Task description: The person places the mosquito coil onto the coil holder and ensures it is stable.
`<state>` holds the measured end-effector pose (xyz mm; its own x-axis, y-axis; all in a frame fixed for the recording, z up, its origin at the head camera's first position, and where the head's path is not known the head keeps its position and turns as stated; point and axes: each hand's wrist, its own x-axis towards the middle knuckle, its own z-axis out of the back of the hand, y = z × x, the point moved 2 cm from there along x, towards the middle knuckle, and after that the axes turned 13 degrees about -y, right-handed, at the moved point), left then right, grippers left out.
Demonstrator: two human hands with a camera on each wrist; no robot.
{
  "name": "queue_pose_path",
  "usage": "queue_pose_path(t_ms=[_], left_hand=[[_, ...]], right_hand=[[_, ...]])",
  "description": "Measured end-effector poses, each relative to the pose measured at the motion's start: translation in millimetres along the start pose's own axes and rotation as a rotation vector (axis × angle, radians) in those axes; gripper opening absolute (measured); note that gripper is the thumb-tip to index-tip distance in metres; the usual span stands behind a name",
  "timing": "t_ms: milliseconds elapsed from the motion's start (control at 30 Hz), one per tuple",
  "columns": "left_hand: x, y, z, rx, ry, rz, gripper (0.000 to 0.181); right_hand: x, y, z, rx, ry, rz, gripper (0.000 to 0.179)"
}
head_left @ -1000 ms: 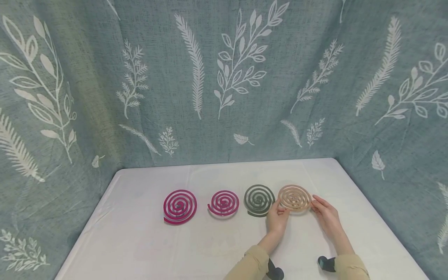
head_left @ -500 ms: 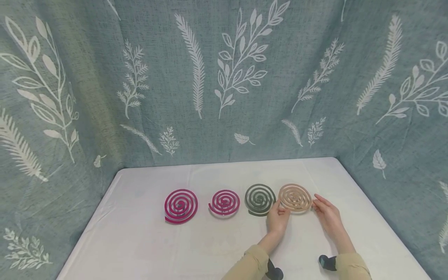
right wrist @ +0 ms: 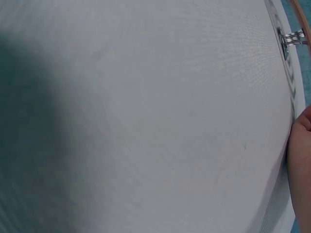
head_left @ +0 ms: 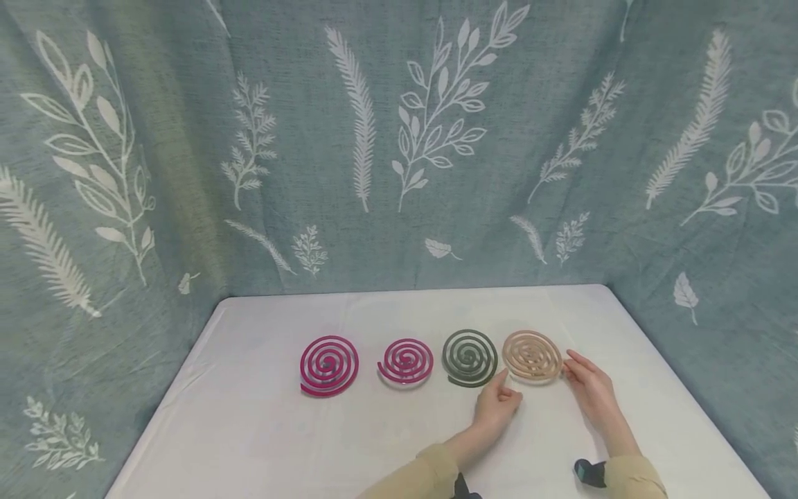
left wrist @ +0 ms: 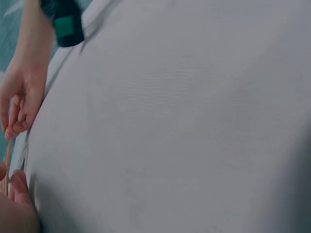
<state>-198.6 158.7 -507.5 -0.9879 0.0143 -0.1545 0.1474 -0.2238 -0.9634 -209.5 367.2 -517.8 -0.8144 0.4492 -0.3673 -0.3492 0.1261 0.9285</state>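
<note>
In the head view, a tan mosquito coil (head_left: 532, 346) is the rightmost in a row of flat spirals. My right hand (head_left: 592, 391) is at its right edge; the left wrist view shows the fingertips of that right hand (left wrist: 24, 92) meeting the coil's rim. My left hand (head_left: 497, 410) is at the coil's lower left, index fingertip right by the rim, thumb apart from the index finger. The right wrist view shows the edge of the tan coil (right wrist: 302, 22) raised over a small metal stand (right wrist: 294, 38); most of the right fingers are out of frame there.
A dark green mosquito coil (head_left: 470, 339) lies close left of the tan one. Further left are a smaller magenta coil (head_left: 406, 341) and a larger magenta coil (head_left: 330, 338). The white table (head_left: 280, 443) is bordered by blue-green leaf-patterned cloth (head_left: 399, 270).
My left hand has drawn down and away from the tan coil's lower left edge, its fingers loosening. The right hand stays at the rim. The head view has shifted slightly.
</note>
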Motion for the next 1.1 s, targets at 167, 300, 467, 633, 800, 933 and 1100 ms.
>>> queue_pose_path(t_ms=[167, 300, 467, 633, 800, 933, 1100], left_hand=[[-17.2, 1.9, 20.6, 0.06, 0.17, -0.071, 0.05], [-22.7, -1.8, 41.2, 0.08, 0.288, -0.133, 0.041], [-23.0, -10.4, 74.7, 0.099, 0.408, -0.242, 0.032], [-21.4, -13.4, 131.6, 0.092, 0.437, -0.345, 0.031], [-13.7, -12.0, 215.1, 0.067, 0.241, -0.355, 0.031], [0.1, -8.9, 280.6, 0.075, -0.111, -0.345, 0.026], [20.5, 4.0, 346.0, 0.22, -0.588, -0.339, 0.024]], right_hand=[[-0.8, -1, 5, -0.001, 0.015, 0.006, 0.059], [-1.3, 3, 10, 0.035, 0.024, 0.012, 0.059], [-2.4, 6, 12, 0.07, 0.04, -0.004, 0.059], [-2.4, 2, 9, 0.09, 0.059, -0.015, 0.058], [-3.6, -3, 4, -0.01, 0.049, 0.015, 0.059], [-7.1, -2, 5, 0.036, 0.04, 0.009, 0.059], [-10.3, 4, 11, 0.083, 0.029, -0.018, 0.058]])
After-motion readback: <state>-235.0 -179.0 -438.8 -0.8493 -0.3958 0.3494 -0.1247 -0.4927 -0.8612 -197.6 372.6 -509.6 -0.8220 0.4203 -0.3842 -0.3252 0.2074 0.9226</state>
